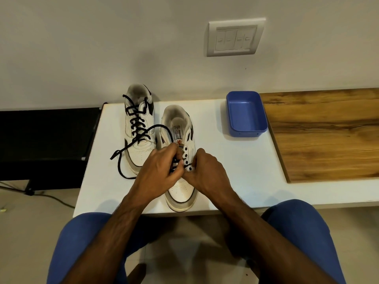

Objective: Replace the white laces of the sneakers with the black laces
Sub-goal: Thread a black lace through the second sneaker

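Two white sneakers stand side by side on a white table [235, 171]. The left sneaker [139, 130] is laced up with a black lace. The right sneaker [180, 160] has black lace only in its lowest eyelets, and its upper eyelets are bare. A loose black lace [123, 158] runs from it in a long loop over the left sneaker's toe. My left hand [160, 171] pinches the lace over the right sneaker's eyelets. My right hand [207, 173] grips the sneaker's right eyelet flap, fingers curled.
A blue plastic tray [246, 113] sits at the back right of the table. A wooden board [324, 134] lies to its right. A black bench [47, 140] stands left of the table. My knees in blue trousers are below the front edge.
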Demonstrator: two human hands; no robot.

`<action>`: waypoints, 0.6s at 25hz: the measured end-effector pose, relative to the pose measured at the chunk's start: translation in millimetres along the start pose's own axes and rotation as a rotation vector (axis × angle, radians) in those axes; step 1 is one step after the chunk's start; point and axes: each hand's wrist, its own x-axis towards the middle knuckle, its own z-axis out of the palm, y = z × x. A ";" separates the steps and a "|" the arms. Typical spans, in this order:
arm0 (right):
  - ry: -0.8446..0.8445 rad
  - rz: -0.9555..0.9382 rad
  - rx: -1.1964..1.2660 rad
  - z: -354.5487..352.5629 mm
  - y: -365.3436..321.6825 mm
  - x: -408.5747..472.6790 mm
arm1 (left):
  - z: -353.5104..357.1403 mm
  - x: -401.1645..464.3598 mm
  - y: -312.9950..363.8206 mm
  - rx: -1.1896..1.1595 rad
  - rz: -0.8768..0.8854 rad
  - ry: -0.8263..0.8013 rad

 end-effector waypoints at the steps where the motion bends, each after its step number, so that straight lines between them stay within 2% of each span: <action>1: 0.007 -0.005 -0.006 -0.7 -0.8 0.0 | -1.7 0.1 0.3 0.049 0.035 0.002; 4: 0.032 -0.047 -0.069 -3.1 -0.8 0.4 | -7.1 -2.0 -5.2 0.110 0.067 -0.024; 8: 0.133 -0.263 -0.106 -5.2 -3.8 -0.2 | -8.7 -3.0 -10.0 -0.088 -0.052 0.027; 10: 0.121 -0.361 -0.121 -9.0 -5.5 0.9 | -10.4 -2.0 -10.6 -0.172 -0.118 0.092; 12: 0.052 -0.332 -0.011 -15.2 -6.6 2.0 | -15.1 -0.7 -12.5 -0.248 -0.161 0.179; 15: -0.034 -0.198 0.323 -29.3 -5.6 4.1 | -27.0 -0.8 -15.3 -0.394 -0.222 0.376</action>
